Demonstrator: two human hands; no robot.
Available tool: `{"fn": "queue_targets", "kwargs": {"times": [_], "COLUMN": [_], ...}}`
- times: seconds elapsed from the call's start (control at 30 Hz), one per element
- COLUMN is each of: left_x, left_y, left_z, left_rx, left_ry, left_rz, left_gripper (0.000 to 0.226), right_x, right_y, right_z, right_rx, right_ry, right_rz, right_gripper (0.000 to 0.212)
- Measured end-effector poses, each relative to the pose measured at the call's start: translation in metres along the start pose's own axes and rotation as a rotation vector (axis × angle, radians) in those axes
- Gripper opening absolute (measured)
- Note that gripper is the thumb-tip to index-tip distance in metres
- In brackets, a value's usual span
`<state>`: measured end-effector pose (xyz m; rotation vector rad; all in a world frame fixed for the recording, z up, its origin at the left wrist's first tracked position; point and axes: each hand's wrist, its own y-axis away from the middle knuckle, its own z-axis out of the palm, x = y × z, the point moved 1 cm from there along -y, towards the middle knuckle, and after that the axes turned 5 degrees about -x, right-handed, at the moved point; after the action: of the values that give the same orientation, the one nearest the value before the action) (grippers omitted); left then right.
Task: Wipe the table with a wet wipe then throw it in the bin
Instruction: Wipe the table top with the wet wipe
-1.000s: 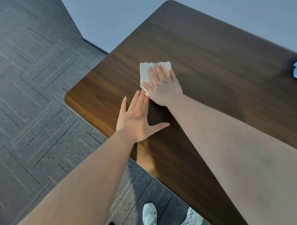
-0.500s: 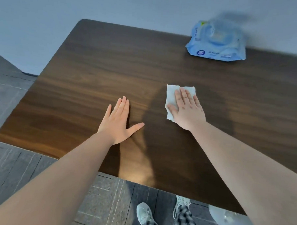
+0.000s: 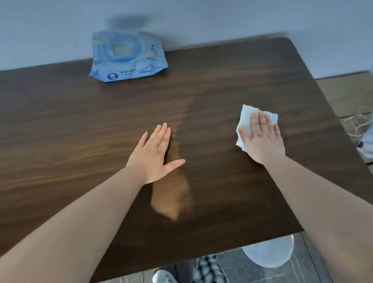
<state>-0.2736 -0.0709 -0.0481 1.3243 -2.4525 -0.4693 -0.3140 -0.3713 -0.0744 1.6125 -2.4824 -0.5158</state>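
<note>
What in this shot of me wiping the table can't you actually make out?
- Wet wipe: partly covered by the right hand in the head view.
- Wipes pack: label print too blurred to read.
- Objects past the table's right edge: motion-blurred and cut off by the frame; unidentifiable.
- Bin: cannot tell whether any is in view.

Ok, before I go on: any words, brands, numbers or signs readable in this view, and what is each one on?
No text can be read in this frame.
Blue wet-wipe pack: a round dark-blue logo and pale lettering on its front edge, too blurred to read.
White wipe under the right hand: no print.
Wooden table: no labels or marks.
Items on the floor at the right: motion-blurred, nothing legible.
</note>
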Motion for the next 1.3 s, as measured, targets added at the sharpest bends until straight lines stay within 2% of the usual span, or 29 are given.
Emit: {"fn": "queue_targets", "kwargs": {"times": [0.13, 0.27, 0.47, 0.63, 0.77, 0.93, 1.07, 1.3], "left_x": [0.043, 0.074, 0.077, 0.076, 0.056, -0.017, -0.097, -0.208], "left_y": [-0.049, -0.076, -0.079, -0.075, -0.052, 0.008, 0.071, 0.210], "left_z": [-0.015, -0.008, -0.006, -0.006, 0.001, 0.009, 0.022, 0.071], "left_rx": [-0.021, -0.074, -0.073, -0.054, -0.038, 0.047, 0.070, -0.019], "left_ry": [-0.033, -0.107, -0.125, -0.050, 0.015, 0.111, 0.148, 0.207], "left_rz": [0.065, 0.087, 0.059, 0.082, 0.044, -0.118, -0.332, -0.722], "left_gripper": [0.099, 0.104, 0.104, 0.101, 0.095, 0.093, 0.094, 0.109], "right_x": [0.062, 0.095, 0.097, 0.081, 0.035, -0.072, -0.178, -0.357], "right_y": [-0.012, -0.023, -0.030, -0.028, -0.026, -0.015, 0.004, 0.054], "right_z": [-0.011, -0.017, -0.020, -0.017, -0.014, -0.002, 0.014, 0.051], "right_rx": [-0.009, -0.014, -0.029, -0.027, -0.036, -0.039, -0.066, -0.068], "right_ry": [-0.041, -0.063, -0.045, -0.054, -0.010, 0.077, 0.129, 0.184], "right_rz": [0.126, 0.201, 0.222, 0.230, 0.129, -0.142, -0.390, -0.717], "right_gripper": [0.073, 0.072, 0.071, 0.072, 0.073, 0.073, 0.072, 0.071]}}
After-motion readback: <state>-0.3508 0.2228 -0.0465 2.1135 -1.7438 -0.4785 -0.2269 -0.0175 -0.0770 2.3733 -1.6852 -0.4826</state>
